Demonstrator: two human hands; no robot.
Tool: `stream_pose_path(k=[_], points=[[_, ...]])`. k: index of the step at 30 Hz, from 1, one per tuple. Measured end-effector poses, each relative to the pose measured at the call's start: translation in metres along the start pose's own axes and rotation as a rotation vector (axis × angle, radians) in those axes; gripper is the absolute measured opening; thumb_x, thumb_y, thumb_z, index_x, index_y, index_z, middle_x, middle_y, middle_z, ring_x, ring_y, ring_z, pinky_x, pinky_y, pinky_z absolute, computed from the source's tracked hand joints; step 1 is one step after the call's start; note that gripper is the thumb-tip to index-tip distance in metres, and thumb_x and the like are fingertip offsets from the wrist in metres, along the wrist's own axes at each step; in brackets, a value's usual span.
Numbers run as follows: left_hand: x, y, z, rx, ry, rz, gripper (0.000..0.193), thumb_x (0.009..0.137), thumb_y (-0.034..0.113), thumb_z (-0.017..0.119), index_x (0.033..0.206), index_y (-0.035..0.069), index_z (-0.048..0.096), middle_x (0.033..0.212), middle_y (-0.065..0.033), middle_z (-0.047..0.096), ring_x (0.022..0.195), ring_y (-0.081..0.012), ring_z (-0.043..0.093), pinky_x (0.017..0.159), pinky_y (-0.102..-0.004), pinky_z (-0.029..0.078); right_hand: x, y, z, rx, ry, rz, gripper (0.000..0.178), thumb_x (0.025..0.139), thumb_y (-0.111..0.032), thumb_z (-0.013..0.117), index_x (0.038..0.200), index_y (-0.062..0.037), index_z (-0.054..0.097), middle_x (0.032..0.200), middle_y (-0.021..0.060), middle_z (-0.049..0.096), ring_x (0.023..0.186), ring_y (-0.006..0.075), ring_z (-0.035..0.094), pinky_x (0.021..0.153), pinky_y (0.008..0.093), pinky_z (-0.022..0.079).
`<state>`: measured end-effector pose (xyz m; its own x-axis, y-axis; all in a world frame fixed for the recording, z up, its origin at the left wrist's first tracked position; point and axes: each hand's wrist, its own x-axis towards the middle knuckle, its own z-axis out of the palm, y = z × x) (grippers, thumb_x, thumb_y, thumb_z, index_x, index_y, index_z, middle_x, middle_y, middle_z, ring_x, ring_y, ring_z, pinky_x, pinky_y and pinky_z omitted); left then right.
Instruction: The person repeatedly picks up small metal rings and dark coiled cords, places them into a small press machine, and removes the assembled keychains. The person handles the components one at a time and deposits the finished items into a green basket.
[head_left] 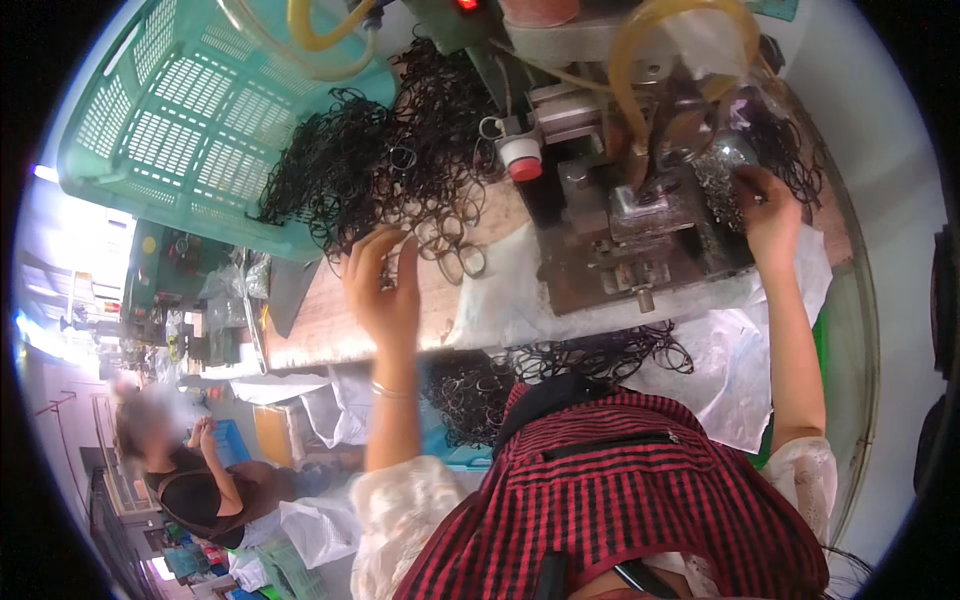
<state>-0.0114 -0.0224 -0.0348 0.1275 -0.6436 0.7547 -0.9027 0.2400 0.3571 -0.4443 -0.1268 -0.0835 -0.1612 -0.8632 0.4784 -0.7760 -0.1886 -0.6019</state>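
My left hand [380, 290] is over the worktable's left part, at the near edge of a heap of thin black loops [340, 150]. Its fingers curve, with a gap between them and the thumb; nothing plainly held shows there. A few loose loops [460, 262] lie just right of it. My right hand [772, 220] is at the machine's right side, beside a pile of small shiny metal pieces [718, 185]. Its fingertips are drawn together, and what they hold, if anything, is too small to name. Between my hands stands a dark metal bench machine [640, 240] with a small metal block under its head.
A green perforated basket [190, 110] lies tipped at the far left. A red push button [524, 168] sits on the machine's left side. More black loops [470, 400] are below the table edge, by my apron. Another person [200, 480] sits at the lower left.
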Motion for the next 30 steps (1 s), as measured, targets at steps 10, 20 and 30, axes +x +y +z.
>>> stream_pose_path(k=[10, 20, 30], points=[[-0.048, -0.099, 0.029, 0.270, -0.477, 0.350, 0.020, 0.080, 0.004, 0.063, 0.098, 0.007, 0.070, 0.127, -0.0091, 0.063, 0.090, -0.0284, 0.059, 0.082, -0.0385, 0.050, -0.010, -0.009, -0.004, -0.101, 0.140, -0.106, 0.015, 0.084, -0.006, 0.065, 0.096, -0.0070, 0.073, 0.099, 0.0130, 0.070, 0.092, 0.0335, 0.065, 0.081, 0.0400, 0.051], [0.000, 0.003, 0.033, -0.868, 0.062, -0.499, 0.008, 0.099, 0.003, 0.053, 0.106, -0.001, 0.054, 0.093, -0.0092, 0.064, 0.082, -0.0143, 0.063, 0.075, -0.0271, 0.054, -0.035, -0.078, -0.053, 0.416, -0.081, -0.042, 0.013, 0.086, -0.003, 0.069, 0.099, -0.0010, 0.072, 0.097, 0.0072, 0.072, 0.091, 0.0158, 0.066, 0.083, 0.0266, 0.049], [-0.020, 0.018, 0.059, -0.840, 0.152, -0.510, 0.010, 0.095, 0.001, 0.060, 0.100, 0.000, 0.052, 0.097, -0.0116, 0.063, 0.079, -0.0176, 0.066, 0.074, -0.0321, 0.060, -0.027, -0.121, 0.023, 0.948, -0.065, 0.161, 0.034, 0.079, 0.000, 0.071, 0.112, -0.0026, 0.065, 0.091, 0.0060, 0.070, 0.089, 0.0139, 0.067, 0.082, 0.0278, 0.051]])
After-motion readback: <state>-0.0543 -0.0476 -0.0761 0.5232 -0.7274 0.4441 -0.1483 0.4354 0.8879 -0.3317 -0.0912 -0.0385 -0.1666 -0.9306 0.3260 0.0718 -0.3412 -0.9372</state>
